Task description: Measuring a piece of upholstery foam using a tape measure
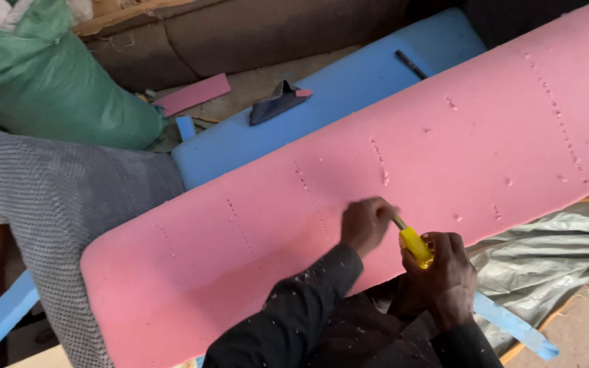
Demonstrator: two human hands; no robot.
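A long pink foam slab [376, 184] lies slantwise across the view, marked with rows of small holes. My left hand [366, 223] rests on its near edge with fingers curled, touching the metal shaft of a yellow-handled tool [415, 246]. My right hand [444, 276] grips the yellow handle just below the slab's edge. Both arms wear dark sleeves flecked with foam crumbs. The tool's tip is hidden under my left hand.
A blue foam slab [349, 88] lies behind the pink one, with a dark object [277, 102] on it. A green sack [49, 88] stands upper left, grey knitted fabric [63, 204] at left, a grey tarp [553, 252] at right, and a brown sofa [240, 34] behind.
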